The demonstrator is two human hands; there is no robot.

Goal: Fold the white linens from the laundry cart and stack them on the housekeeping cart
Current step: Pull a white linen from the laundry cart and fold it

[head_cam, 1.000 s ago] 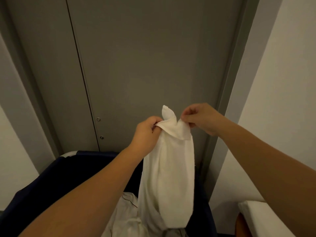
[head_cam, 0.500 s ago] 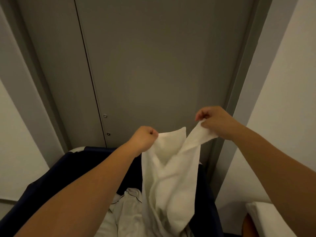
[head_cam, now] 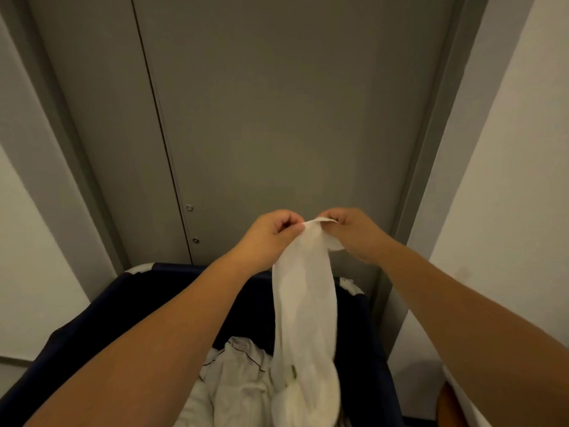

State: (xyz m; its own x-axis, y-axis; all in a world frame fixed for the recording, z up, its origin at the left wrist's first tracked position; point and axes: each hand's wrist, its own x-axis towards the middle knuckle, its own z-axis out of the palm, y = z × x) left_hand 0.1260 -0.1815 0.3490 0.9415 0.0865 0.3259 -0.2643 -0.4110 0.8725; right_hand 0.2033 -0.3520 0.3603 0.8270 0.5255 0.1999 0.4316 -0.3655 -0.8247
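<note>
One white linen (head_cam: pixel 303 303), thin and soft, hangs as a narrow bunched column into the laundry cart (head_cam: pixel 101 318). Two hands close together at its top: left hand (head_cam: pixel 271 238) and right hand (head_cam: pixel 354 232), fingers curled, each pinching the upper edge. Cart walls are dark navy fabric. Crumpled pale linens (head_cam: pixel 240 377) with dark piping lie inside.
</note>
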